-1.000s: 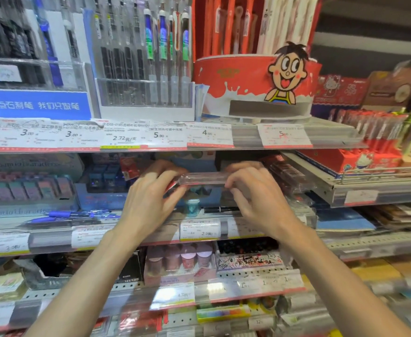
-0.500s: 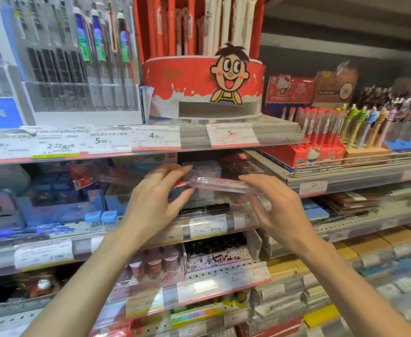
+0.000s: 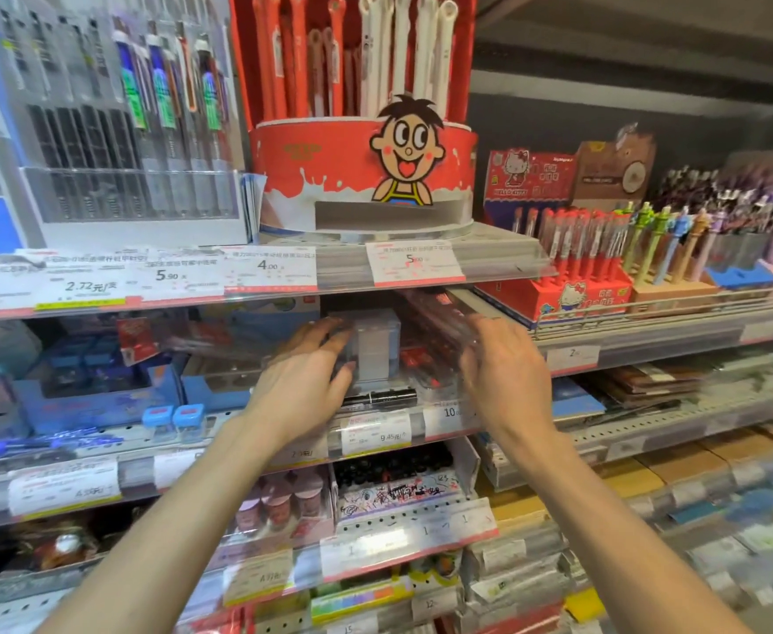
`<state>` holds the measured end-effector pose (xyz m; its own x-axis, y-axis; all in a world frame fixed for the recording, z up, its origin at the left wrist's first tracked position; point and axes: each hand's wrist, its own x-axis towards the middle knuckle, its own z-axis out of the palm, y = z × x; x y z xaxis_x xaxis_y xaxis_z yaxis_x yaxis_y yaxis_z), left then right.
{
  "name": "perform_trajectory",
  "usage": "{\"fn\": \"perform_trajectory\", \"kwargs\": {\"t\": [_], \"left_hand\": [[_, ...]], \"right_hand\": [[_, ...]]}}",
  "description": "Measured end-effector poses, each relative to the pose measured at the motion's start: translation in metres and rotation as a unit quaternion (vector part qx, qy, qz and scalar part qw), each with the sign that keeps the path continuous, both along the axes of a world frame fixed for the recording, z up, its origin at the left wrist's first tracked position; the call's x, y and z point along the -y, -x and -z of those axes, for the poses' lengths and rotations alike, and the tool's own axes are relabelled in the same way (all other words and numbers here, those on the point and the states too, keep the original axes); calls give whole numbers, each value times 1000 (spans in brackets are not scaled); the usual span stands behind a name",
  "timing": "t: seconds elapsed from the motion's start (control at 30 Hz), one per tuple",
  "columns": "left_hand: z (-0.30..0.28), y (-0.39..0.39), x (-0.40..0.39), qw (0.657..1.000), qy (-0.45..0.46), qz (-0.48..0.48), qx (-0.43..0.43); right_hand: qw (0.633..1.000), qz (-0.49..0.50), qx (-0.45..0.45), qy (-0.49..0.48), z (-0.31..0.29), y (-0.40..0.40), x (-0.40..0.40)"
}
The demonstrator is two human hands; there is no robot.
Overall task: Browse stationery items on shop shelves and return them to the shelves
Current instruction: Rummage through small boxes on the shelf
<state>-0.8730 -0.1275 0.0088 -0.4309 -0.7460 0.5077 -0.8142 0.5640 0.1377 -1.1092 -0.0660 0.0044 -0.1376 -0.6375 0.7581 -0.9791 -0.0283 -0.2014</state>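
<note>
**hands at the second shelf, clear pen case half pushed in**

the clear plastic case (image 3: 444,327) is long, narrow and transparent, with red contents faintly visible through it; motion blur softens its outline. it lies slanted under the lip of the upper shelf (image 3: 503,263), its far end in among the stock of the second shelf and its near end at the right hand (image 3: 503,377). the right hand's fingers reach forward against the case; whether they pinch it or only push it cannot be told. the left hand (image 3: 306,382) holds nothing, its fingers loosely extended and its fingertips touching a pale translucent box (image 3: 373,345) that stands between the two hands. a black pen (image 3: 382,398) lies along the shelf front below that box, just above the price tags (image 3: 375,434). on the upper shelf stands a round red display tub (image 3: 329,176) with a cartoon boy's face, filled with red and white pens. right of it, a red hello kitty pen rack (image 3: 581,295).
</note>
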Motion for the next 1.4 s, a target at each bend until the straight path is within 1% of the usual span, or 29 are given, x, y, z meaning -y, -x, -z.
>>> {"fn": "perform_trajectory", "kwargs": {"t": [0.1, 0.17, 0.27, 0.37, 0.43, 0.57, 0.63, 0.77, 1.0, 1.17, 1.3, 1.4], "left_hand": [[-2, 1, -1, 1000, -7, -2, -3], [-3, 0, -2, 1000, -12, 0, -1], [-2, -1, -3, 1000, -19, 5, 0], [-1, -2, -3, 1000, -23, 8, 1], [-1, -2, -3, 1000, -24, 9, -1], [0, -1, -4, 1000, -27, 9, -5], [0, -2, -4, 1000, -27, 10, -7], [-1, -2, -5, 999, -30, 13, -9], [1, -1, -6, 999, -28, 9, -11], [3, -2, -7, 999, -26, 13, -24], [4, -11, -12, 998, 2, 23, -61], [0, -25, -19, 997, 23, 11, -75]], "right_hand": [[995, 31, -54, -71, 5, -10, 13], [991, 20, -79, -102, 9, -13, 16], [982, -47, -97, -155, 12, -10, 12], [966, -119, -56, -225, 8, 3, 7], [958, -135, -57, -248, 7, 9, 6], [961, -119, -96, -230, 7, 5, 10], [962, -117, -94, -228, 3, 1, 14], [956, -105, -90, -259, -3, -2, 22], [969, -78, -73, -221, 0, -9, 25], [979, -85, -25, -182, 3, -12, 18], [987, -104, 32, -121, 1, -21, 7], [988, -119, 38, -89, -4, -37, 1]]}}
